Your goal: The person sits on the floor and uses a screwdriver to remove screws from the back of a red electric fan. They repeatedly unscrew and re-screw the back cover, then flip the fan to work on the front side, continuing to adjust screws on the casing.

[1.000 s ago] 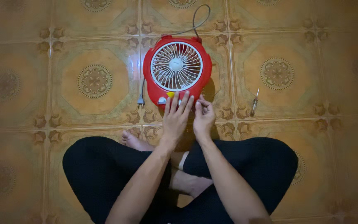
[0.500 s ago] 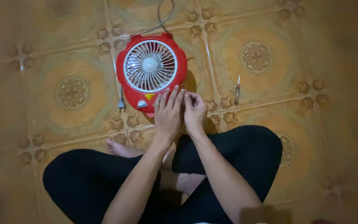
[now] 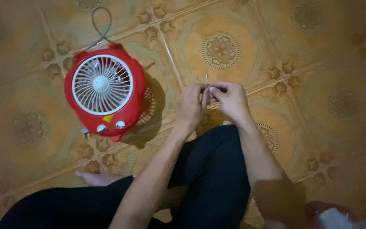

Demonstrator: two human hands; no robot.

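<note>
A small red table fan [image 3: 104, 91] with a white round grille lies face up on the tiled floor, left of my hands. My left hand [image 3: 189, 107] and my right hand [image 3: 230, 98] meet in front of my knee, right of the fan and apart from it. Both pinch a small thin screwdriver [image 3: 206, 79]. Its metal tip sticks up between the fingers and its handle is hidden in them.
A grey cable [image 3: 99, 26] loops away from the fan's top. My crossed legs in black trousers [image 3: 217, 178] and a bare foot [image 3: 92, 178] fill the lower part of the view. A red and white object [image 3: 333, 216] shows at the bottom right. Patterned brown tiles [image 3: 318, 63] lie all around.
My hands left the fan's lower edge and moved right to the screwdriver that lay on the floor; they now hold it. The view shifted, so the fan sits further left.
</note>
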